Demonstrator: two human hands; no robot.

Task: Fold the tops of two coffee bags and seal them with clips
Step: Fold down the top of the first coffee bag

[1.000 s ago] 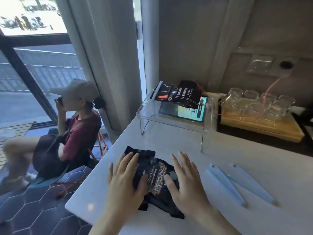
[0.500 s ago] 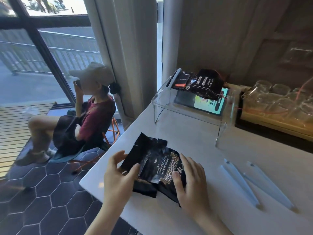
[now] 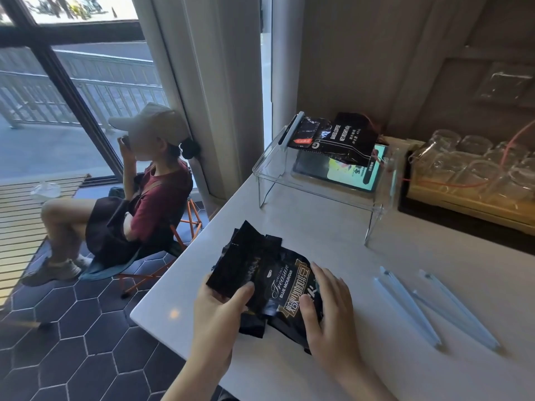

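A black coffee bag [image 3: 260, 273] with gold lettering lies near the front left corner of the white table [image 3: 333, 233], its crumpled open top pointing away to the left. My left hand [image 3: 217, 311] grips the bag's left edge, thumb on top. My right hand [image 3: 330, 311] presses on the bag's right lower part, fingers spread over it. Two long pale blue clips [image 3: 408, 308] [image 3: 460, 311] lie side by side on the table to the right. A second black coffee bag [image 3: 344, 137] rests on the clear acrylic stand [image 3: 318, 192] at the back.
A tablet [image 3: 347, 172] lies on the stand under the second bag. A wooden tray of glass cups [image 3: 474, 175] stands at the back right. A person in a cap [image 3: 144, 180] sits on a folding chair left of the table, by the window.
My left hand moved from lying flat on the bag to gripping its left edge, lifting that side. My right hand slid down toward the bag's bottom. The view shifted left.
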